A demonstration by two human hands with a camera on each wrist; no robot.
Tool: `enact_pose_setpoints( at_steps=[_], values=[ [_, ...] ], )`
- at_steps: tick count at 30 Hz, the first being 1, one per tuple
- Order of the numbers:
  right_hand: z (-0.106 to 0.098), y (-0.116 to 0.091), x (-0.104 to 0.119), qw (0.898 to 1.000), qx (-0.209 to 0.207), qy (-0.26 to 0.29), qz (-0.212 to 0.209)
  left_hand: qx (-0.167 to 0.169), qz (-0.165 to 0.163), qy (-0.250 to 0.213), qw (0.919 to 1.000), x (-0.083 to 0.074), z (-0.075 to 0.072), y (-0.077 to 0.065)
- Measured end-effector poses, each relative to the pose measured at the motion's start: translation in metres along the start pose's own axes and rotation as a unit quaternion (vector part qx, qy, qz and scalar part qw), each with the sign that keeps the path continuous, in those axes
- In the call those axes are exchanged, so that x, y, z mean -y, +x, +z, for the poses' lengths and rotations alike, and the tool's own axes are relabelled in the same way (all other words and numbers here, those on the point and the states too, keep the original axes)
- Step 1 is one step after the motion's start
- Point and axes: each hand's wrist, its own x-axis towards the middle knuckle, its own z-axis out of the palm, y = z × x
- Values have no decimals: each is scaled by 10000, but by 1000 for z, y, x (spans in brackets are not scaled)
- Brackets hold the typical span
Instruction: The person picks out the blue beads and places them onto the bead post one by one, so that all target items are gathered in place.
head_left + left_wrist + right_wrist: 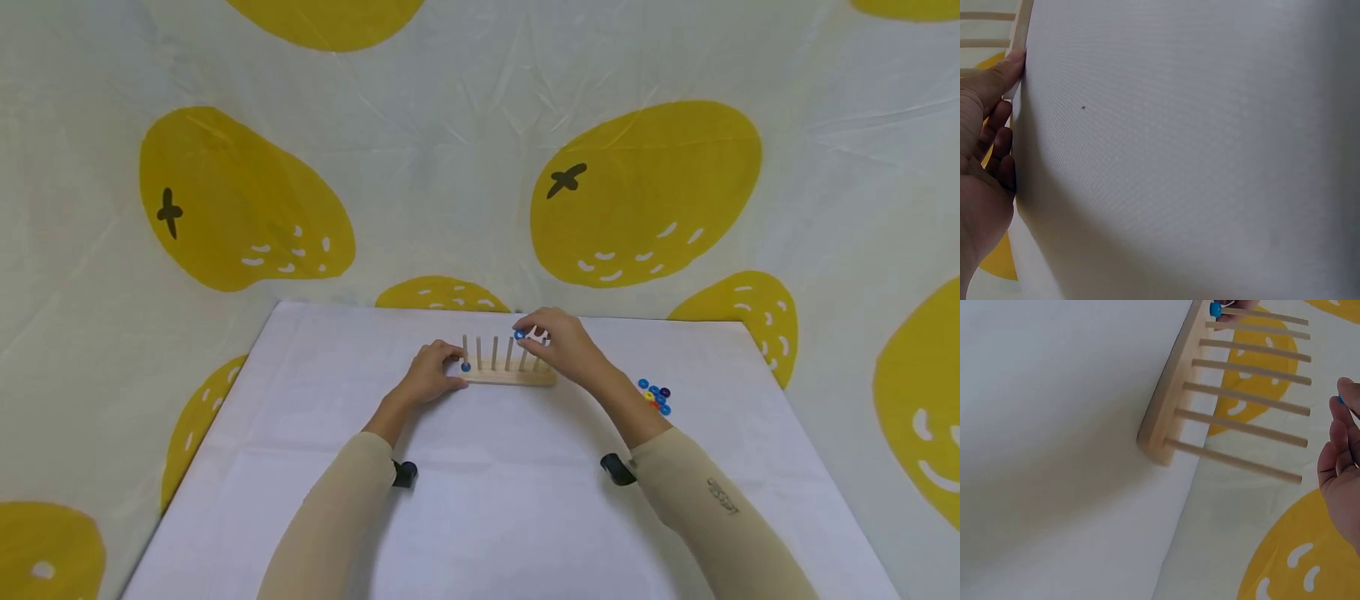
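Note:
A wooden peg stand (pixel 512 378) with several upright pegs stands on the table. One blue bead (pixel 466 367) sits at the foot of its leftmost peg; the other pegs look bare in the right wrist view. My left hand (pixel 431 373) grips the stand's left end, thumb at the front and fingers behind. Above the pegs, toward the right half of the stand, my right hand (pixel 566 346) pinches a blue ring-shaped bead (pixel 520 334) between thumb and index finger. In the right wrist view that bead is mostly hidden by the fingertips, apart from the peg tips.
To the right of the stand, beyond my right forearm, lies a small pile of ring beads (pixel 660 400), mostly blue with yellow, red and a dark one. A white cloth covers the table (pixel 510 517). Behind it hangs a curtain (pixel 450 167) printed with yellow fruit.

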Motion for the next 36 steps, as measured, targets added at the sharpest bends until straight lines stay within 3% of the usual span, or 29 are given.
enact_pose_setpoints(
  at_steps=[16, 36],
  values=[
    [29, 38, 17, 9988, 404, 267, 71, 108, -110, 39, 9999, -1, -3, 1],
    [53, 59, 29, 9953, 734, 580, 266, 54, -45, 43, 10000, 1, -2, 1]
  ],
)
